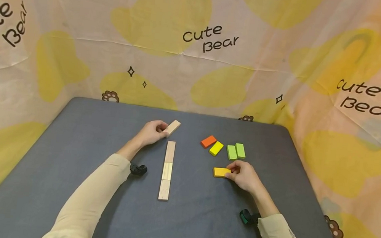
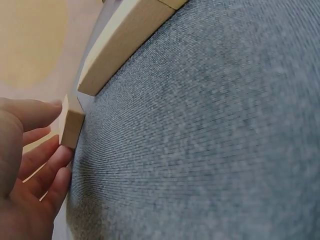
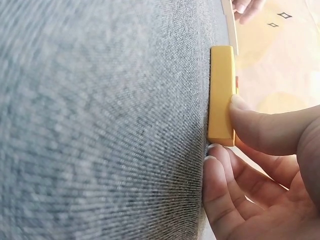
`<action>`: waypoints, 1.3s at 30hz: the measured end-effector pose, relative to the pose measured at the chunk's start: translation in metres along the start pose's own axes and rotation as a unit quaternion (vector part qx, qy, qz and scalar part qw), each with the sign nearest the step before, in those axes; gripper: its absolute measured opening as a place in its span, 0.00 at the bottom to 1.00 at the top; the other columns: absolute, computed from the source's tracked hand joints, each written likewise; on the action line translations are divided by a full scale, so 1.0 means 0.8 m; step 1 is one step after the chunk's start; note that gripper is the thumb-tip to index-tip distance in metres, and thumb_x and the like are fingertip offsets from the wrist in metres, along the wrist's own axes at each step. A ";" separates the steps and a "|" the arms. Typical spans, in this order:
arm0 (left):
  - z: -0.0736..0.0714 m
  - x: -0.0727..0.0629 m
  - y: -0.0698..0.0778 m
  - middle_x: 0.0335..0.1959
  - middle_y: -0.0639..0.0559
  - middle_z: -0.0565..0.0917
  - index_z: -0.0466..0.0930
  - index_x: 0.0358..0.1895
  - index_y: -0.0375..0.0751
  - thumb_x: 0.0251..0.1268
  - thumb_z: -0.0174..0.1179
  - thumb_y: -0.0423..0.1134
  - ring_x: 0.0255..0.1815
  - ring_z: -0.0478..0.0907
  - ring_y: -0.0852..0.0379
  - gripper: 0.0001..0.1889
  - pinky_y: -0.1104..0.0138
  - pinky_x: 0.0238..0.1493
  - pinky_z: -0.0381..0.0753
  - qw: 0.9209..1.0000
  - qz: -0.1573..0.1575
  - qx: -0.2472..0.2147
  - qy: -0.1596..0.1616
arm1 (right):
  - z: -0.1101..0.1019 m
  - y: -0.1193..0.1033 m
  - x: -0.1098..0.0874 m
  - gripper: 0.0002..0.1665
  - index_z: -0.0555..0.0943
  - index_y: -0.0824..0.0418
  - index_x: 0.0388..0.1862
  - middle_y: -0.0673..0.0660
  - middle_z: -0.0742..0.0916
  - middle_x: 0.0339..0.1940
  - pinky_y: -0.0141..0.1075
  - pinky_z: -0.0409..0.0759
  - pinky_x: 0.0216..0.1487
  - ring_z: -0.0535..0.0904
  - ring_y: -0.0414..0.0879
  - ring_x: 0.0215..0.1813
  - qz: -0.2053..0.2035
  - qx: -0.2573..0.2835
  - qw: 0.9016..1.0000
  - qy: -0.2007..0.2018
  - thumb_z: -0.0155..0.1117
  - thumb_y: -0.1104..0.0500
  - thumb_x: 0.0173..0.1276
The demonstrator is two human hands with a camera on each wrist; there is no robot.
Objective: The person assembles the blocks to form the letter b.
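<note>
My left hand (image 1: pixel 152 133) pinches a plain wooden block (image 1: pixel 173 127), which lies at a slant beyond the top end of a straight row of plain wooden blocks (image 1: pixel 167 170). In the left wrist view, the thumb is at one side of this block (image 2: pixel 72 122) and fingertips are at the other. To the right, my right hand (image 1: pixel 245 176) holds an orange-yellow block (image 1: pixel 220 172) by its right end. The right wrist view shows that block (image 3: pixel 221 95) flat on the cloth, with the thumb against it; part of the fingers' contact is hidden.
Behind the right hand lie an orange block (image 1: pixel 208 141), a bright yellow block (image 1: pixel 216 148) and two light green blocks, one left (image 1: pixel 231 153) and one right (image 1: pixel 240 151). A grey cloth (image 1: pixel 194 219) covers the table. Printed curtains (image 1: pixel 160 74) stand around its back and sides.
</note>
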State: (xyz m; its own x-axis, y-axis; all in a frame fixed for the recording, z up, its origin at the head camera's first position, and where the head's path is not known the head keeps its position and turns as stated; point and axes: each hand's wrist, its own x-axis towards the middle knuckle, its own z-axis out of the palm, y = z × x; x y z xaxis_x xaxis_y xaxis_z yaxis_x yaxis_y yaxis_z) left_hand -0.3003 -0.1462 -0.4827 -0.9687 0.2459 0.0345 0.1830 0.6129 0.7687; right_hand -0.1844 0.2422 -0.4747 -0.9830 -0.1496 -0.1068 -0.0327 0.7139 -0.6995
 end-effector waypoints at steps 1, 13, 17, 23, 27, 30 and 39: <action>0.000 0.001 0.001 0.53 0.39 0.83 0.79 0.61 0.33 0.70 0.66 0.40 0.50 0.79 0.46 0.21 0.52 0.52 0.77 1.000 0.003 0.001 -0.001 | 0.000 0.000 0.000 0.12 0.86 0.66 0.44 0.54 0.84 0.33 0.39 0.76 0.38 0.76 0.47 0.34 0.000 0.000 1.000 0.001 0.76 0.64 0.63; 0.000 0.015 0.007 0.63 0.40 0.76 0.72 0.72 0.38 0.64 0.72 0.43 0.55 0.75 0.43 0.34 0.52 0.50 0.77 0.997 0.012 0.022 -0.067 | -0.001 -0.003 -0.003 0.12 0.86 0.66 0.44 0.55 0.83 0.32 0.39 0.77 0.37 0.76 0.48 0.34 0.008 0.011 1.000 0.002 0.76 0.64 0.63; -0.001 0.023 0.005 0.64 0.40 0.76 0.68 0.75 0.41 0.60 0.75 0.43 0.57 0.74 0.42 0.40 0.51 0.52 0.75 0.995 0.015 0.023 -0.097 | 0.000 -0.002 -0.004 0.12 0.86 0.66 0.44 0.54 0.83 0.32 0.39 0.77 0.37 0.76 0.47 0.34 0.011 0.013 1.000 0.002 0.76 0.64 0.62; -0.002 0.041 0.001 0.51 0.39 0.81 0.66 0.77 0.40 0.57 0.77 0.42 0.46 0.77 0.47 0.44 0.57 0.47 0.74 0.993 0.024 0.031 -0.112 | -0.002 -0.003 -0.004 0.12 0.86 0.66 0.44 0.54 0.83 0.32 0.39 0.77 0.37 0.76 0.47 0.33 0.004 0.010 1.000 0.002 0.76 0.64 0.62; 0.000 0.048 0.004 0.65 0.37 0.76 0.62 0.78 0.36 0.58 0.76 0.43 0.46 0.77 0.47 0.46 0.54 0.51 0.75 0.991 0.036 0.047 -0.120 | -0.002 -0.002 -0.003 0.12 0.86 0.65 0.44 0.54 0.82 0.32 0.39 0.77 0.37 0.75 0.47 0.33 0.007 0.009 1.000 0.004 0.76 0.64 0.62; 0.000 0.050 0.009 0.76 0.37 0.65 0.58 0.79 0.34 0.59 0.75 0.44 0.56 0.76 0.43 0.48 0.50 0.60 0.73 0.990 0.039 0.052 -0.128 | -0.002 -0.001 -0.003 0.12 0.86 0.65 0.44 0.54 0.82 0.32 0.38 0.77 0.37 0.75 0.47 0.33 0.007 0.008 1.000 0.004 0.76 0.64 0.62; -0.002 0.051 0.010 0.74 0.31 0.64 0.61 0.75 0.25 0.55 0.78 0.43 0.66 0.70 0.37 0.49 0.47 0.67 0.69 0.991 0.050 0.059 -0.114 | -0.003 -0.001 -0.003 0.12 0.85 0.66 0.44 0.54 0.82 0.32 0.38 0.76 0.37 0.75 0.47 0.34 -0.001 0.011 1.000 0.001 0.76 0.65 0.62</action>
State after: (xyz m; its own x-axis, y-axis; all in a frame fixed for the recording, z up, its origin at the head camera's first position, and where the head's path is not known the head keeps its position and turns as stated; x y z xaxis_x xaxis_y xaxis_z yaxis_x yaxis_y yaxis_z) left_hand -0.3386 -0.1323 -0.4741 -0.8847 0.4636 -0.0489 0.3068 0.6580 0.6877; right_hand -0.1826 0.2437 -0.4722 -0.9831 -0.1497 -0.1049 -0.0300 0.6981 -0.7153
